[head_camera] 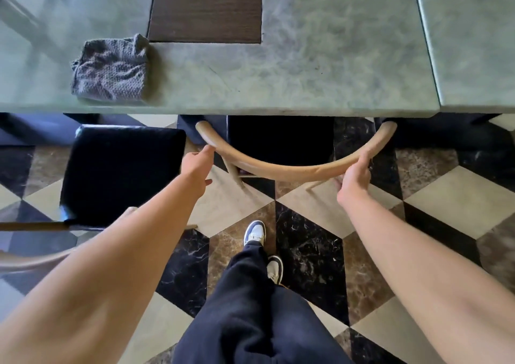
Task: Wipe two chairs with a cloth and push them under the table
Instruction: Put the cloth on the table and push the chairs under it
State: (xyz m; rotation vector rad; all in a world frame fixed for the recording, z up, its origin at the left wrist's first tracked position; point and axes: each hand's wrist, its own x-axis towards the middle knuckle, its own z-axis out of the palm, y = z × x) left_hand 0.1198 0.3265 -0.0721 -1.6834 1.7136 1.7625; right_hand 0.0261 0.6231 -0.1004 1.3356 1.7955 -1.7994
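1. Left hand (198, 166) touches the curved wooden backrest (292, 166) with loosely straight fingers; right hand (354, 173) curls round it.
2. That chair's black seat (278, 138) sits mostly hidden under the table edge (250, 110).
3. The second chair (119, 171) stands left, clear of the table, partly cut off.
4. Grey cloth (111, 69) lies crumpled near the table's front edge.

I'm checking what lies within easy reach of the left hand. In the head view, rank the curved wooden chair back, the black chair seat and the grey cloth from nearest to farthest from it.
From the left hand:
1. Curved wooden chair back: touched by the fingertips, just right of the hand.
2. Black chair seat: just left of the hand, lower down.
3. Grey cloth: farthest, up on the table, ahead and left.
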